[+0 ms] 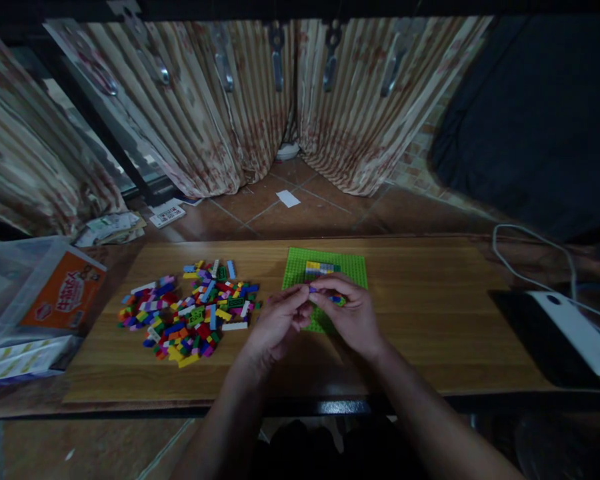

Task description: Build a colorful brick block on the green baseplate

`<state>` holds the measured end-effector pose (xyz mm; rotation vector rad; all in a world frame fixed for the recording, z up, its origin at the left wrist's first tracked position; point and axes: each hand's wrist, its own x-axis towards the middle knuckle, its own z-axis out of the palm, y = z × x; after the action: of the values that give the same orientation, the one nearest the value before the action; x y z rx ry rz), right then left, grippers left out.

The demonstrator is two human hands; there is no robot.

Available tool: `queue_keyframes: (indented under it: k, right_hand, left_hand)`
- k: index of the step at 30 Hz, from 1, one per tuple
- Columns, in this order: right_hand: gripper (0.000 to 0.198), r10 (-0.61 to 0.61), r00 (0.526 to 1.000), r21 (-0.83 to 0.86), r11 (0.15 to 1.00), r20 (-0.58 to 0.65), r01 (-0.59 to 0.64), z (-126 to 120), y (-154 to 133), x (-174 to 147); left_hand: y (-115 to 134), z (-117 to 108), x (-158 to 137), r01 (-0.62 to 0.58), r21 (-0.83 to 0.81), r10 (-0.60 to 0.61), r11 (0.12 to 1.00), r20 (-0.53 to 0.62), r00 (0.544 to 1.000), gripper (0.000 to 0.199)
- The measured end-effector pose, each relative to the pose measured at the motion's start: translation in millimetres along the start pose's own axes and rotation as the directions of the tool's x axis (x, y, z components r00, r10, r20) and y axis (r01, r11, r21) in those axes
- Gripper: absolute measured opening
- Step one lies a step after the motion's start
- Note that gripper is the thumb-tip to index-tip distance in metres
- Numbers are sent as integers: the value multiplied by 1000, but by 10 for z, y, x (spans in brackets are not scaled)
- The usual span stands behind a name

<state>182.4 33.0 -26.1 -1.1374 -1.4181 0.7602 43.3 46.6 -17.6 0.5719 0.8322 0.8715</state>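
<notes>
My left hand (283, 319) and my right hand (351, 312) meet over a green baseplate (295, 263) on the table. Between their fingertips is a small purple brick (313, 289), pinched from both sides. Just beyond the fingers, a block of yellow, white and grey bricks (320, 267) is set on the baseplate. A few blue, yellow and green bricks (338, 300) show by my right fingers, partly covered by that hand. To the left of my left hand spreads a loose heap of many-coloured bricks (195, 312).
The wooden table (430, 313) carries the heap and baseplate. A clear plastic bin (20, 280) with an orange label and a white box (27, 360) stand at the left. At the right lie a black and white flat object (550, 333) and a white cable (535, 235). Curtains (205, 113) hang behind.
</notes>
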Motion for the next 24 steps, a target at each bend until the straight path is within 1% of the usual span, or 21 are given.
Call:
queue_keyframes:
  k: [4, 8, 13, 16, 18, 19, 21, 22, 24]
  right_hand:
    - [7, -40, 999, -52, 998, -11, 39, -35, 21, -6]
    - [3, -16, 1000, -97, 995, -1, 16, -58, 14, -9]
    - [3, -2, 1000, -110, 994, 3, 2, -64, 10, -13]
    - [5, 6, 1000, -144, 990, 6, -5, -138, 47, 14]
    - [8, 15, 1000, -187, 982, -18, -18, -237, 95, 47]
    - [9, 19, 999, -210, 977, -38, -26, -294, 122, 64]
    - [12, 21, 997, -255, 966, -70, -38, -404, 175, 87]
    - [13, 21, 998, -282, 959, -67, -39, -446, 196, 90]
    - [15, 23, 1000, -350, 936, -20, -29, -488, 224, 81]
  left_hand:
    - [-43, -8, 35, -14, 8, 14, 1000, 15, 1000, 35]
    - [-61, -23, 61, -32, 116, 32, 993, -3, 999, 36]
    - [-67, -7, 54, -37, 194, 37, 980, 1, 999, 32]
    - [-69, -17, 65, -91, 326, 101, 941, -13, 995, 27]
    - [-63, -57, 86, -152, 467, 194, 871, -42, 980, 25]
    - [-56, -87, 99, -178, 549, 255, 817, -65, 965, 24]
    - [-38, -150, 120, -197, 713, 387, 673, -112, 915, 22]
    - [-27, -177, 124, -190, 783, 447, 592, -123, 886, 21]
    - [-11, -205, 120, -155, 879, 525, 451, -121, 842, 21]
